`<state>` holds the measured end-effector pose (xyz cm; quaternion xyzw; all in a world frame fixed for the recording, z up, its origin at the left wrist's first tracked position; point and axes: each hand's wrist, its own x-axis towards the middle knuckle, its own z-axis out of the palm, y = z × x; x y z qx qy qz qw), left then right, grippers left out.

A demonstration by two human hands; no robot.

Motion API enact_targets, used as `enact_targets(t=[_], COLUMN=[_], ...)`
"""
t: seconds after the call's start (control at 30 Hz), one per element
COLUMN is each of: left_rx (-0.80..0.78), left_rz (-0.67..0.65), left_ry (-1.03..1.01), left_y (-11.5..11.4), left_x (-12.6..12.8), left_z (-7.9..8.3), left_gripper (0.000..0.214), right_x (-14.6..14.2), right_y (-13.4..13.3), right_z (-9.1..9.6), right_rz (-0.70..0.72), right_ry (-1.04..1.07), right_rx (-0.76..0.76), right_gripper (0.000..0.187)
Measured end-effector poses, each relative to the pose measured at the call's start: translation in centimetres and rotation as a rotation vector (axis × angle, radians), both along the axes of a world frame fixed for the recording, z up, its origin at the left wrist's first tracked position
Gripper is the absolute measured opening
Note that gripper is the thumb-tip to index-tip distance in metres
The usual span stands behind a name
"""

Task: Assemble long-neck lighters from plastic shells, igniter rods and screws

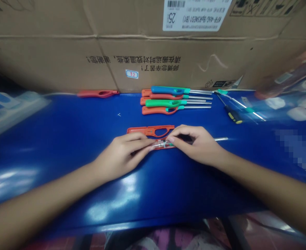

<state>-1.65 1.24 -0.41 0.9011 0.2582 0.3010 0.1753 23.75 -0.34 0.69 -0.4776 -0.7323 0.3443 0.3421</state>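
Note:
A long-necked gas lighter [159, 147] with an orange-red shell lies opened on the blue table, its clear and teal inner parts showing. My left hand [121, 152] is closed on its left end, thumb and fingers at the clear part. My right hand [200, 142] is closed around its middle, fingertips pressed at the inner parts, close to my left fingertips. The lighter's metal tube [221, 139] sticks out to the right beyond my right hand. Just behind lies a loose orange-red shell half [139, 130] with a trigger opening. My fingers hide much of the lighter.
Several assembled lighters [166, 103] in blue, green and orange-red are stacked behind my hands. A red shell piece [98, 93] lies against the large cardboard box [64, 62]. To the right are a black-and-yellow screwdriver [232, 114] and transparent bags [283, 90]. A blurred pale container [15, 107] stands left.

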Motion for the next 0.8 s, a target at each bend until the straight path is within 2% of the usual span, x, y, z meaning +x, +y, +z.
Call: enact_targets(t=[0.23,0.43,0.5,0.6,0.7,0.8], left_rx=[-0.107,-0.129,-0.123,-0.115,-0.113,-0.116], left_rz=[0.056,0.018,0.026,0.04,0.042,0.03], left_ry=[0.079,0.082,0.073,0.062,0.057,0.066], left_y=[0.2,0.3,0.3,0.3,0.3,0.4], left_x=[-0.3,-0.2,-0.2,-0.3,-0.4,-0.6], left_z=[0.8,0.6,0.5,0.5,0.6,0.8], left_gripper=[0.018,0.016,0.017,0.017,0.019,0.02], right_x=[0.2,0.0,0.1,0.3,0.8,1.3], right_y=[0.3,0.1,0.0,-0.2,-0.4,-0.3], right_z=[0.1,0.0,-0.1,0.1,0.5,0.9], right_rz=[-0.066,-0.044,-0.02,0.055,0.181,0.341], right_ry=[0.117,0.101,0.044,-0.093,-0.276,-0.461], right_rx=[-0.085,-0.065,0.006,0.203,0.38,0.491], right_gripper=[0.019,0.018,0.016,0.016,0.024,0.03])
